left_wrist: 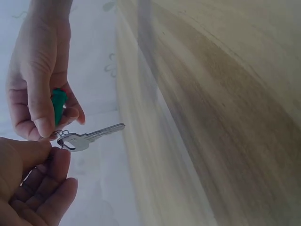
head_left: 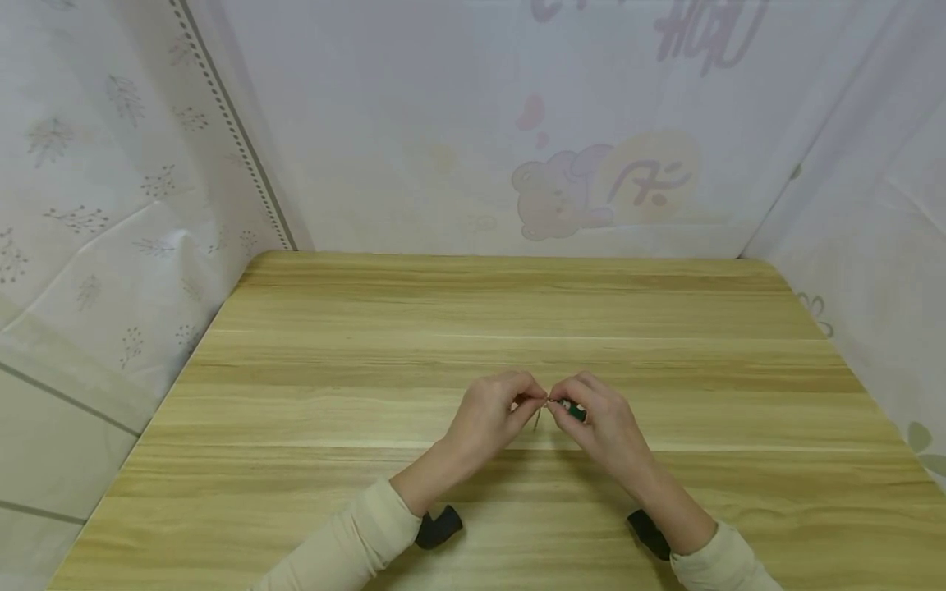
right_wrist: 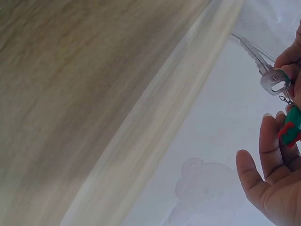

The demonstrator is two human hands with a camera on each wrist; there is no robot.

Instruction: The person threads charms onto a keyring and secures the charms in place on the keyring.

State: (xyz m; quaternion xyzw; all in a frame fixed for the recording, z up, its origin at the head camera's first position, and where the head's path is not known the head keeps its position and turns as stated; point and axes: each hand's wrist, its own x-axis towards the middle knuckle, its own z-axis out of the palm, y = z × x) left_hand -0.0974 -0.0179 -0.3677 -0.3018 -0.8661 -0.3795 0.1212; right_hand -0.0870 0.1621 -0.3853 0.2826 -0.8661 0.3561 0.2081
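Above the middle of the table, my two hands meet fingertip to fingertip. A silver key (left_wrist: 89,139) hangs between them, its blade (right_wrist: 254,54) pointing away from the fingers and down toward the table. My left hand (head_left: 484,414) pinches the small metal ring at the key's head between thumb and forefinger; the fingertips partly hide the ring. With thumb and forefinger, my right hand (head_left: 606,423) grips the short chain of a keychain. Its green charm (left_wrist: 59,104) with red parts (right_wrist: 288,135) lies within the curl of the right hand, partly covered.
A wood-grain table (head_left: 355,328) spreads under both hands. Pale printed curtains (head_left: 414,131) hang behind it and along both sides. A black piece (head_left: 439,528) sits by the left wrist and another black piece (head_left: 649,533) by the right.
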